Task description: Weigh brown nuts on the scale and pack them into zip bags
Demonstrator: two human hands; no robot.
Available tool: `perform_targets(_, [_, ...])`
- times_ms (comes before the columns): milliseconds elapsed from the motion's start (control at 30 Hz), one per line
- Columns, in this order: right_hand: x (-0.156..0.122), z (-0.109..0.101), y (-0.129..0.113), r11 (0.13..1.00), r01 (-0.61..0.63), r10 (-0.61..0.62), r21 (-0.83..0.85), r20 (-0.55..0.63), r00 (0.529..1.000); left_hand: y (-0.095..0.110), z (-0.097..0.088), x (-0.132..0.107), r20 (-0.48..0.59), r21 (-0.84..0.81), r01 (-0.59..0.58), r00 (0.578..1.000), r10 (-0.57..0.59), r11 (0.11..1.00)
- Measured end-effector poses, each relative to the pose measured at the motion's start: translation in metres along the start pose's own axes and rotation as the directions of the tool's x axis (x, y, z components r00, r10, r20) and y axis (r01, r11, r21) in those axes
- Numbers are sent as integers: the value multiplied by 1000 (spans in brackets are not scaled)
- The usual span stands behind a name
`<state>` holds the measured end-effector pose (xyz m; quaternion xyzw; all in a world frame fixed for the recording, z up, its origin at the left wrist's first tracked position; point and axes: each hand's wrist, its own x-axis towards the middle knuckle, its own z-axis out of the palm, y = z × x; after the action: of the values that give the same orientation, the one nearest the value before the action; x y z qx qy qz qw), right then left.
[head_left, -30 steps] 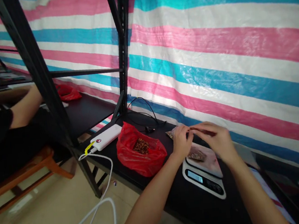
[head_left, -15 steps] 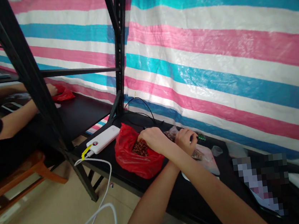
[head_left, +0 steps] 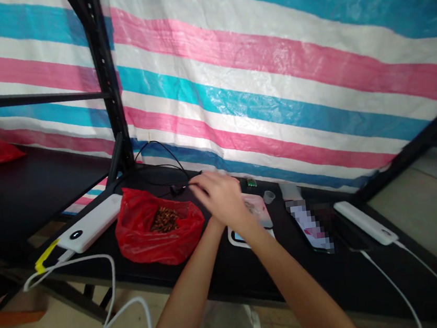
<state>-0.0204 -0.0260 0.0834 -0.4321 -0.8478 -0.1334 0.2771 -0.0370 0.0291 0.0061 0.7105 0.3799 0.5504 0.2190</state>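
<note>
My right hand (head_left: 218, 196) hovers over the black table (head_left: 231, 273), between a red plastic bag (head_left: 148, 243) of brown kernels (head_left: 164, 219) and a white digital scale (head_left: 238, 238). Its fingers point left, held together and smeared by motion, so I cannot make out a grip. My right forearm crosses over my left arm, and the left hand is hidden beneath that wrist, near the scale. A small clear bag (head_left: 258, 208) with a few kernels lies on the scale's platform.
A white power bank (head_left: 91, 228) with yellow tape and a white cable lies left of the red bag. A black cable (head_left: 163, 162), a small clear cup (head_left: 268, 196), a phone (head_left: 310, 224) and a second power bank (head_left: 362, 216) share the table. A black rack post (head_left: 110, 92) stands before the striped tarp.
My right hand has come out of the red bag and lifted toward the scale. The view has swung right, so the person on the left is out of frame.
</note>
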Motion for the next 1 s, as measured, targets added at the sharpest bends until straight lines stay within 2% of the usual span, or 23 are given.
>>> perform_targets(33, [-16,-13,23,992,-126,127,31,-67,990,-1,-1,0,-17,1,5,1000,-5,1000])
perform_targets(67, [-35,-24,48,964,-261,265,51,-112,958,-1,-1,1,-57,7,6,998,-5,1000])
perform_targets(100, [-55,-32,75,921,-386,390,56,-110,914,-2,0,1,-112,15,3,994,-2,1000])
perform_targets(133, [-75,-37,102,880,-472,475,54,-44,879,-3,1,2,-149,22,-8,989,11,1000])
perform_targets(233, [-128,-37,164,823,-565,536,62,247,807,-6,4,3,-226,53,-44,973,55,998])
perform_targets(333, [-149,-21,186,795,-593,537,129,305,787,-7,5,3,-230,82,-61,970,79,995])
perform_targets(433, [-146,-2,180,788,-602,553,125,286,783,-8,5,3,-226,108,-68,970,91,992])
perform_targets(567, [-143,17,170,778,-621,599,94,186,779,-10,5,2,-222,131,-54,972,82,990])
perform_targets(667, [-148,19,171,735,-670,658,104,133,741,-11,5,2,-222,129,-55,972,82,990])
perform_targets(767, [-142,8,172,703,-696,697,147,52,715,-11,5,3,-222,133,-52,972,81,990])
perform_targets(800, [-135,2,170,708,-682,692,184,11,722,-11,5,3,-222,136,-51,972,80,989])
perform_targets(867, [-112,-10,156,754,-596,634,276,-72,770,-11,5,4,-219,137,-52,972,82,989])
perform_targets(933, [-81,-18,130,807,-476,539,349,-105,836,-12,7,4,-214,134,-51,974,79,990])
perform_targets(1000, [-48,-19,94,848,-347,409,400,-80,909,-13,10,3,-210,122,-20,977,46,992])
